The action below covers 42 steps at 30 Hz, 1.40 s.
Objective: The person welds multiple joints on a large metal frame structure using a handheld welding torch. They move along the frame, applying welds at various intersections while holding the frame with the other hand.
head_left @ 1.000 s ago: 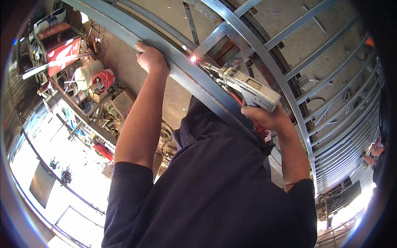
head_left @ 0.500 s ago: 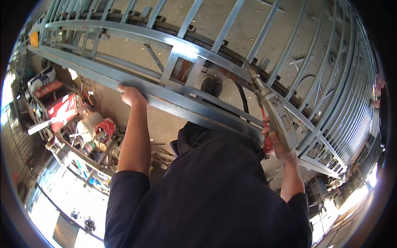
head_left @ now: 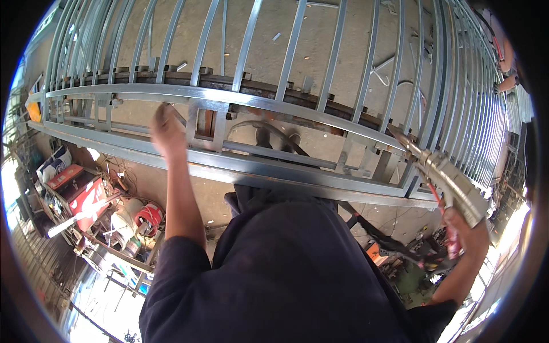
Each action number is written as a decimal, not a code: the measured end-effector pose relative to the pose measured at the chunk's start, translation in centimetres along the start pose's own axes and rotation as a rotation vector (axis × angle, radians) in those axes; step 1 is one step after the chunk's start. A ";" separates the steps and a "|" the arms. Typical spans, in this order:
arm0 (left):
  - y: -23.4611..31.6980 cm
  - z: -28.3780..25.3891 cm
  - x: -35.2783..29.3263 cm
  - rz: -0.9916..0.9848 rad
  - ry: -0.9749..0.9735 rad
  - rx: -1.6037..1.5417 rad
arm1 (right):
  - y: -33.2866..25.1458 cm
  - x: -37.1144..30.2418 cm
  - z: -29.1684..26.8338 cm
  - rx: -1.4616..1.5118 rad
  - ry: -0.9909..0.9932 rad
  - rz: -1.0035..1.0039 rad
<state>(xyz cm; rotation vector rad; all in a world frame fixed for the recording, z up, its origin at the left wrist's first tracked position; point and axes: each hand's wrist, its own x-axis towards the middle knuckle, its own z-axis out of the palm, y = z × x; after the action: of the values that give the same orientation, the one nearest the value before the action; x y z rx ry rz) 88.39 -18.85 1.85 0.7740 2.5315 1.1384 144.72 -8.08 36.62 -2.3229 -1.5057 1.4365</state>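
My right hand (head_left: 468, 227) is wrapped round the handle of a welding gun (head_left: 454, 186) with a silvery body and a narrow, pointed nozzle. That nozzle points up and left, over the right end of a long metal frame (head_left: 269, 171) of square tubes and many parallel bars. A dark cable trails below the gun, with red parts near the grip. My left hand (head_left: 167, 134) is raised over the near rails of the frame, left of a small upright tube piece (head_left: 219, 128). Its fingers are smeared by motion, so whether it touches a rail cannot be made out.
To the left stand a red toolbox (head_left: 86, 200), a red bucket (head_left: 150, 217) and a cluttered cart. Metal offcuts (head_left: 384, 70) lie on the floor beyond the bars. Another person's hand (head_left: 506, 84) is at the bars on the far right.
My left hand has let go of the near rail and moved forward over the frame. My right hand has carried the welding gun to the right. The view has shifted along the frame.
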 end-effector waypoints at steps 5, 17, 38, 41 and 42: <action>14.1 12.8 -0.3 0.367 -0.691 0.114 | -7.5 9.9 -0.2 -0.292 -0.316 -0.069; 15.3 21.5 1.8 0.207 -0.992 0.452 | -9.4 29.7 15.5 -0.098 -0.985 -0.238; 15.6 21.5 2.1 0.053 -1.013 0.450 | -8.2 33.0 18.1 0.016 -1.119 -0.201; 15.3 21.6 2.2 0.048 -1.025 0.444 | -8.1 32.8 18.2 0.040 -1.122 -0.213; 15.3 21.7 2.2 0.047 -1.026 0.443 | -8.1 32.7 18.2 0.048 -1.120 -0.218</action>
<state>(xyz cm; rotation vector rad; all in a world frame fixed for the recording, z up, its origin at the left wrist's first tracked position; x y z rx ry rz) 101.55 4.16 -1.00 1.1351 1.8428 0.0543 129.83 12.31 7.84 -1.1848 -1.7069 2.8256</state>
